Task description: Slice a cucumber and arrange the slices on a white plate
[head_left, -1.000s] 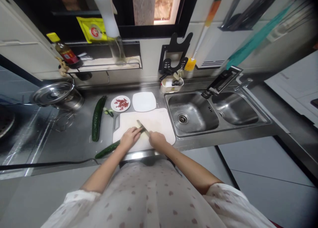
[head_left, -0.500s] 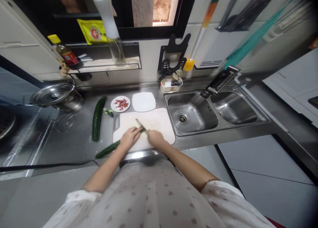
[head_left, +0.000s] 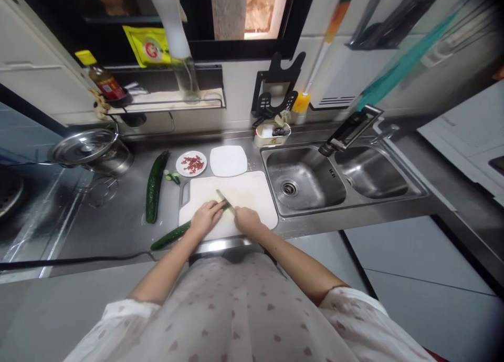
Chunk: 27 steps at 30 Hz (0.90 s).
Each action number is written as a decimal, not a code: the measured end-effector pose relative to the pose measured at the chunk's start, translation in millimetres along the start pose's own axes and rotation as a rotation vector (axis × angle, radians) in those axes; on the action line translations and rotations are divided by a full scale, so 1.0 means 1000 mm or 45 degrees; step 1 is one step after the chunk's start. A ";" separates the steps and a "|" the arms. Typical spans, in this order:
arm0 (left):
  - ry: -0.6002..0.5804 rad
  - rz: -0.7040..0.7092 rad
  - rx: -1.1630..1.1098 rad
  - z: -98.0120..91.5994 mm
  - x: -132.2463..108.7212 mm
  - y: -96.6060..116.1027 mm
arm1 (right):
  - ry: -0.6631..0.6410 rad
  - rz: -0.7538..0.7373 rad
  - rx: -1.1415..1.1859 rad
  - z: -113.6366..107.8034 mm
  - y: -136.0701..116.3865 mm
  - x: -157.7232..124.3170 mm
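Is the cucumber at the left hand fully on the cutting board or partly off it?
Partly off: the cucumber juts past the left edge of the cutting board, out over the counter.

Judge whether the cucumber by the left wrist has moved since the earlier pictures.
No: against the sink, the cucumber shows no visible shift in any direction.
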<state>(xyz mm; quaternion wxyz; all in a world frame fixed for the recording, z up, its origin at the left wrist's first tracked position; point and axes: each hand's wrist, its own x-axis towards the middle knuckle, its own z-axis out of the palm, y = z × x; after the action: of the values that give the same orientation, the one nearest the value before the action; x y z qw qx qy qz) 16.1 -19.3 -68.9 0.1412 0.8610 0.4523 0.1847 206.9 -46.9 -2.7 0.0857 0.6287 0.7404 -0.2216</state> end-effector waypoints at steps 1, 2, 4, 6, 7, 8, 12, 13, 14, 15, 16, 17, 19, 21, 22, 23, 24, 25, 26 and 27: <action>0.000 -0.003 0.002 0.000 0.000 0.000 | 0.001 0.000 0.001 0.001 -0.001 0.002; 0.000 -0.006 0.006 0.000 0.000 0.000 | -0.002 -0.002 0.008 0.001 -0.001 0.004; -0.002 -0.008 0.013 0.000 0.000 0.000 | -0.007 -0.009 0.028 0.001 -0.002 0.007; 0.002 -0.004 0.018 0.000 0.000 0.000 | -0.008 -0.022 0.045 0.000 -0.003 0.010; 0.006 0.000 0.019 0.000 0.000 0.000 | -0.009 -0.028 0.049 0.000 -0.003 0.011; 0.010 0.004 0.021 0.000 0.000 0.001 | -0.009 -0.032 0.051 0.000 -0.004 0.013; 0.020 0.010 0.017 -0.001 0.000 0.001 | 0.012 -0.048 0.058 0.001 -0.007 0.020; 0.019 0.010 0.016 -0.001 0.000 0.001 | 0.019 -0.050 0.059 0.001 -0.008 0.021; 0.021 0.009 0.016 -0.001 0.000 0.002 | 0.023 -0.051 0.061 0.001 -0.008 0.022; 0.021 0.009 0.018 -0.001 0.000 0.002 | 0.024 -0.052 0.061 0.001 -0.009 0.023; 0.021 0.009 0.020 -0.001 0.000 0.002 | 0.026 -0.051 0.059 0.002 -0.008 0.022; 0.020 0.007 0.021 -0.001 0.000 0.002 | 0.024 -0.049 0.055 0.002 -0.008 0.021; 0.016 -0.001 0.020 -0.001 0.000 0.002 | 0.012 -0.033 0.042 0.004 -0.005 0.015; 0.008 -0.007 0.017 -0.001 0.000 0.002 | 0.005 -0.009 0.024 0.007 -0.002 0.009; 0.005 -0.008 0.016 -0.001 0.000 0.002 | 0.006 0.003 0.013 0.009 0.000 0.005; 0.003 -0.008 0.016 -0.001 0.000 0.002 | 0.002 0.006 0.001 0.011 0.002 0.002; 0.004 -0.010 0.014 -0.001 0.000 0.001 | 0.000 0.006 -0.010 0.012 0.004 0.000; 0.003 -0.012 0.012 -0.001 0.000 0.001 | -0.002 0.004 -0.019 0.014 0.005 -0.002; 0.002 -0.015 0.010 0.000 0.000 0.001 | -0.006 0.001 -0.025 0.014 0.005 -0.003; 0.002 -0.018 0.008 0.000 0.000 0.001 | -0.009 -0.002 -0.027 0.014 0.006 -0.003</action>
<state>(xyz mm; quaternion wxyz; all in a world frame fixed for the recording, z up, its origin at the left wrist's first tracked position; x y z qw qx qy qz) 16.8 -20.1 -68.3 0.1393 0.8582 0.4589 0.1829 210.6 -55.0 -15.5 0.0950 0.6264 0.7429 -0.2160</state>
